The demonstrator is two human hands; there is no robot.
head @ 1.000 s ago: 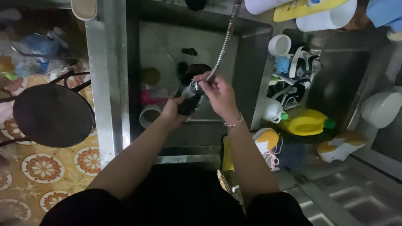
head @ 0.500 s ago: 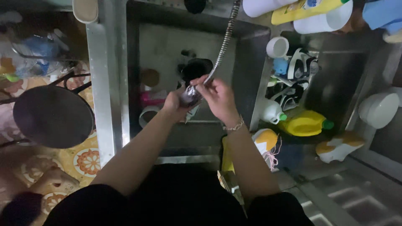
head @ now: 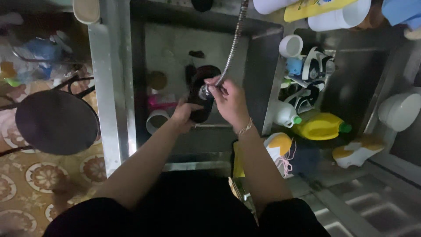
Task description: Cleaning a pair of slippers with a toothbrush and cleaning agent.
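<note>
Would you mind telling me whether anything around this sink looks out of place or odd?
Yes: a yellow bottle lies on its side on the ledge right of the sink, among cups and other items heaped unevenly. The left hand holds a dark item over the sink while the right hand holds the hose; no damage shows.

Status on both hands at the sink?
Left hand grips dark cup. Right hand holds spray hose head at it. Over sink; nothing blocking.
</note>
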